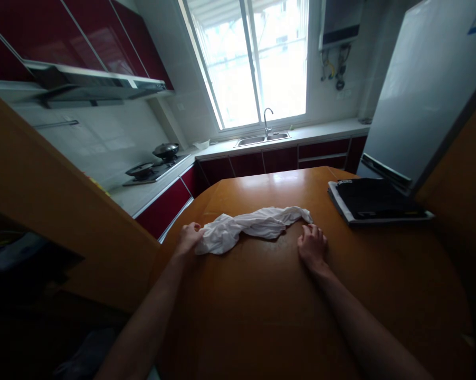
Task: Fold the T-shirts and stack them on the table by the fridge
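A crumpled white cloth lies stretched from left to right across the wooden table. At the cloth's left end is my left hand, its fingers closed on the edge of the fabric. My right hand rests on the tabletop by the cloth's narrow right end, with its fingers curled and their tips close to or touching that end. Whether the right fingertips pinch any fabric is too small to tell.
Flat black and white items lie stacked on the table's right side, near the fridge. Beyond the table are a sink, a stove with two pans and a counter. A wooden panel stands at the left.
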Tool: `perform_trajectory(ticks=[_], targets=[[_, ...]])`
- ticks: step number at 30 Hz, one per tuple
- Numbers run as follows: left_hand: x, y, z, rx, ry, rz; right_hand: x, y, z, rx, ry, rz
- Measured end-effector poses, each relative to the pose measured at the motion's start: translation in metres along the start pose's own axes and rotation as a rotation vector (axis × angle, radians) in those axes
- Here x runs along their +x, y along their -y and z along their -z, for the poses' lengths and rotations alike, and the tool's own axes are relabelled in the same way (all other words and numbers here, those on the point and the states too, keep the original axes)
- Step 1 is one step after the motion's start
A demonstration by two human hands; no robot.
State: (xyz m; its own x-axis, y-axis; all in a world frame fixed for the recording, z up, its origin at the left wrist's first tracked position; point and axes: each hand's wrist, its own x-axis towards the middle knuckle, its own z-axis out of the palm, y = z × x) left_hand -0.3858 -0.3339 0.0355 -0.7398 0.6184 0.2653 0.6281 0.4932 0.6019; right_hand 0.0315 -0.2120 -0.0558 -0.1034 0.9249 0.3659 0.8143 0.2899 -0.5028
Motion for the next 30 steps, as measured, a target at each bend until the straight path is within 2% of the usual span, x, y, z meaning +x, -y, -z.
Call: perform_trajectory(ticks=[3, 5, 8, 10, 12, 15, 16, 18, 21, 22, 23, 24, 26, 28, 29, 30], targets=[[-0.018, -0.007, -0.005, 0.118, -0.01, -0.227, -0.013, 0.017, -0.002, 0.138, 0.072, 0.148], [-0.031, -0.016, -0.016, 0.146, 0.105, -0.349, -0.022, 0.029, -0.003, 0.214, 0.127, 0.224], [-0.049, -0.028, -0.036, 0.096, 0.291, -0.375, -0.03, 0.038, 0.0, 0.285, 0.168, 0.278], [-0.062, -0.034, -0.046, 0.077, 0.294, -0.388, -0.031, 0.037, 0.002, 0.334, 0.171, 0.301], [-0.078, -0.04, -0.051, 0.075, 0.249, -0.429, -0.029, 0.033, 0.004, 0.392, 0.15, 0.313], [-0.116, -0.051, -0.056, 0.053, 0.245, -0.645, -0.025, 0.028, 0.006, 0.466, 0.102, 0.297], [-0.132, -0.054, -0.057, 0.037, 0.286, -0.74, -0.024, 0.027, 0.006, 0.482, 0.095, 0.282], [-0.165, -0.063, -0.058, -0.003, 0.457, -0.892, -0.024, 0.027, 0.005, 0.502, 0.095, 0.252], [-0.195, -0.077, -0.053, -0.112, 0.779, -0.982, -0.025, 0.03, 0.004, 0.529, 0.084, 0.255], [-0.196, -0.081, -0.051, -0.164, 0.834, -0.973, -0.027, 0.031, 0.005, 0.541, 0.084, 0.283], [-0.192, -0.082, -0.047, -0.213, 0.833, -0.946, -0.029, 0.034, 0.005, 0.552, 0.095, 0.326], [-0.182, -0.082, -0.044, -0.247, 0.769, -0.903, -0.032, 0.036, 0.007, 0.561, 0.123, 0.381], [-0.152, -0.072, -0.038, -0.242, 0.537, -0.793, -0.04, 0.043, 0.01, 0.558, 0.224, 0.516], [-0.117, -0.053, -0.034, -0.114, 0.336, -0.665, -0.05, 0.051, 0.013, 0.506, 0.35, 0.653], [-0.102, -0.041, -0.033, -0.023, 0.285, -0.599, -0.054, 0.054, 0.015, 0.462, 0.403, 0.708], [-0.09, -0.028, -0.032, 0.054, 0.3, -0.555, -0.058, 0.056, 0.017, 0.409, 0.444, 0.745]])
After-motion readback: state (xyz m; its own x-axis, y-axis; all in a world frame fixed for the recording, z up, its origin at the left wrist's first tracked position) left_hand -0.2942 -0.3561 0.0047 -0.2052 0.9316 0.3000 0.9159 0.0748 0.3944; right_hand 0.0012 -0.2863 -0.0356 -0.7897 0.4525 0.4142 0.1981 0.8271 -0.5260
